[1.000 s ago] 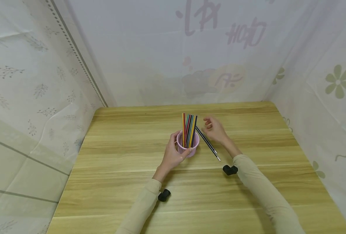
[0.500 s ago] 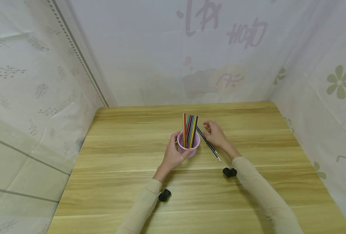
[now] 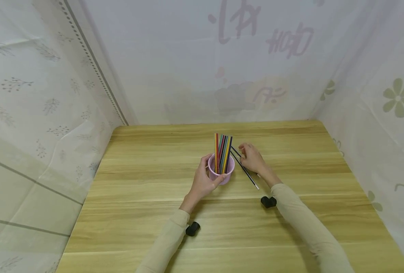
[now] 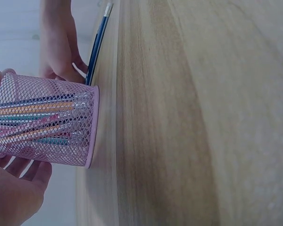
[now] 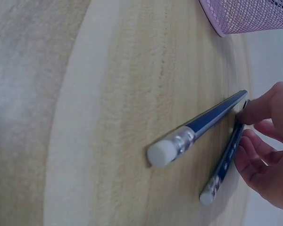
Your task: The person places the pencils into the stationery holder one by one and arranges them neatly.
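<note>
My left hand (image 3: 203, 182) grips a pink mesh pen cup (image 4: 52, 157) by its side, thumb near the front of the rim. Inside the upright cup stand several colored pencils (image 3: 223, 153), their eraser ends down. Right of the cup, my right hand (image 3: 253, 158) pinches a dark pencil (image 5: 228, 157) with a white eraser between thumb and fingers, low over the table. A second dark pencil (image 5: 212, 117) lies beside it on the table, its white eraser toward me. In the head view, part of the pinched pencil is hidden behind the right hand.
The wood-grain table (image 3: 137, 182) carries everything. A pale printed curtain (image 3: 174, 76) hangs behind its far edge, with more curtain at the left and right. Black wrist devices (image 3: 268, 201) sit at both sleeves.
My right hand has lowered toward the two pencils and now pinches one, which has come slightly apart from the other. The left hand still holds the cup in place.
</note>
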Tool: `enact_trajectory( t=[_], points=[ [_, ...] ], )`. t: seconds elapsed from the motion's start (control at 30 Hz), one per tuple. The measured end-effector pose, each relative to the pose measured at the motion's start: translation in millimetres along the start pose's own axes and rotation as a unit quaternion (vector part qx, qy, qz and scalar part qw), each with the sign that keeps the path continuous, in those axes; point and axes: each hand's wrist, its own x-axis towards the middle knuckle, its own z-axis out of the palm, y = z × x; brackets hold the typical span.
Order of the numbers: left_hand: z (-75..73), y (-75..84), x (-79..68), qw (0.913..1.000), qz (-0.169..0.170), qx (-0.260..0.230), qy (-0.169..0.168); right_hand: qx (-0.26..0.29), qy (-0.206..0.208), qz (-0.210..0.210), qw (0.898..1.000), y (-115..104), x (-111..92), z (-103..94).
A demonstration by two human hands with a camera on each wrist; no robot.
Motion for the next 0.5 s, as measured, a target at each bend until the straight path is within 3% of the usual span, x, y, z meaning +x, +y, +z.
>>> enact_trajectory(
  t=[0.5],
  points=[
    [-1.2, 1.7, -0.3, 0.9999, -0.001, -0.014, -0.007, -0.045, -0.023, 0.030, 0.998, -2.8, 5.4, -6.8]
  ],
)
